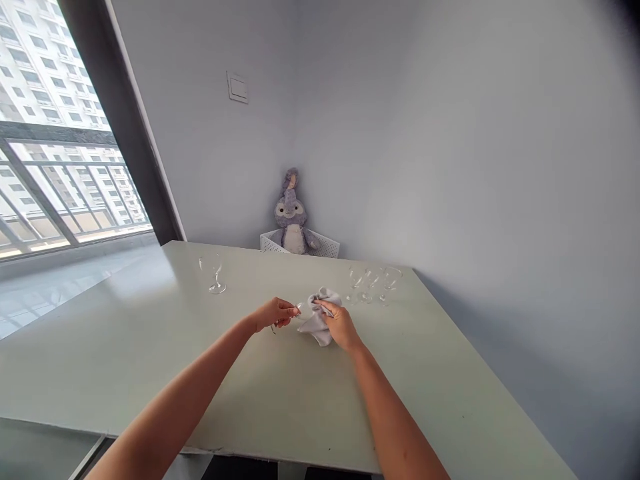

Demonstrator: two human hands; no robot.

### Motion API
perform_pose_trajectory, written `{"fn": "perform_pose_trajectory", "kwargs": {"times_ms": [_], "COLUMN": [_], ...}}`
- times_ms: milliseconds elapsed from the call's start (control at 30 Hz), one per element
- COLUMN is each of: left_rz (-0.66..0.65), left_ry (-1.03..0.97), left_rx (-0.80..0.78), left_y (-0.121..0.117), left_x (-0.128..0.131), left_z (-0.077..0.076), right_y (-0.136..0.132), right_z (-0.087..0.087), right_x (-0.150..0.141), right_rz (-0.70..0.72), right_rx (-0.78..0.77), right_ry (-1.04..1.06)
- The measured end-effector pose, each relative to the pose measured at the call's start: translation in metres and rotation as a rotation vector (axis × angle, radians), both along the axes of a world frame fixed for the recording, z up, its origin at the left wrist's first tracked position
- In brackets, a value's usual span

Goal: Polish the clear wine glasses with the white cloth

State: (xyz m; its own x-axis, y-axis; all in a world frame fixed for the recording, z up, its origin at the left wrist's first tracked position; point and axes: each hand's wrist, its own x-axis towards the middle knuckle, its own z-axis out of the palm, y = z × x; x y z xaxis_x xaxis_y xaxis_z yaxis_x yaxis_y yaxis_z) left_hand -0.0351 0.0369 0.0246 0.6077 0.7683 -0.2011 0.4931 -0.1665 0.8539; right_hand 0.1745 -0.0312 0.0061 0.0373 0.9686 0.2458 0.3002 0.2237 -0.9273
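My left hand [276, 313] is closed on the stem of a clear stemmed glass [301, 307], which lies tilted sideways above the table. A pale grey cloth [317, 327] is bunched over the glass's bowl, so most of the bowl is hidden. My right hand [340, 325] grips this cloth, thumb and fingers pressing it at the rim end. Just beyond my right hand stand several similar glasses [367, 287] in a close group. Farther to the left, another stemmed glass [217, 275] is upright on its own.
The pale table [280, 400] spreads under both arms to a wall on the right. Behind its far edge, a grey plush rabbit [293, 220] sits in a white perforated basket [327, 248]. A window [60, 133] with a railing is at the left.
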Motion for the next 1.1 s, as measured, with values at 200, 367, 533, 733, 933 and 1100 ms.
{"fn": "perform_pose_trajectory", "kwargs": {"times_ms": [200, 367, 533, 733, 933, 1100], "left_rz": [0.298, 0.175, -0.034, -0.118, 0.145, 0.342], "left_ry": [0.121, 0.295, 0.214, 0.100, 0.110, 0.023], "left_rx": [0.268, 0.771, 1.124, 1.189, 1.043, 0.995], "left_y": [-0.003, -0.018, -0.026, -0.030, -0.033, -0.042], "left_x": [0.011, 0.015, 0.015, 0.019, 0.025, 0.030], "left_z": [-0.021, -0.031, -0.034, -0.040, -0.041, -0.037], "right_y": [-0.009, -0.018, -0.014, -0.001, 0.002, -0.013], "right_z": [0.007, 0.007, 0.013, 0.007, 0.000, 0.004], "right_x": [-0.010, -0.037, -0.031, 0.000, -0.016, -0.055], "right_rz": [-0.197, 0.041, 0.023, 0.074, -0.064, 0.034], "right_rx": [0.406, 0.486, 0.296, -0.204, -0.371, -0.254], "right_ry": [-0.408, -0.771, -0.543, 0.211, 0.988, 1.144]}}
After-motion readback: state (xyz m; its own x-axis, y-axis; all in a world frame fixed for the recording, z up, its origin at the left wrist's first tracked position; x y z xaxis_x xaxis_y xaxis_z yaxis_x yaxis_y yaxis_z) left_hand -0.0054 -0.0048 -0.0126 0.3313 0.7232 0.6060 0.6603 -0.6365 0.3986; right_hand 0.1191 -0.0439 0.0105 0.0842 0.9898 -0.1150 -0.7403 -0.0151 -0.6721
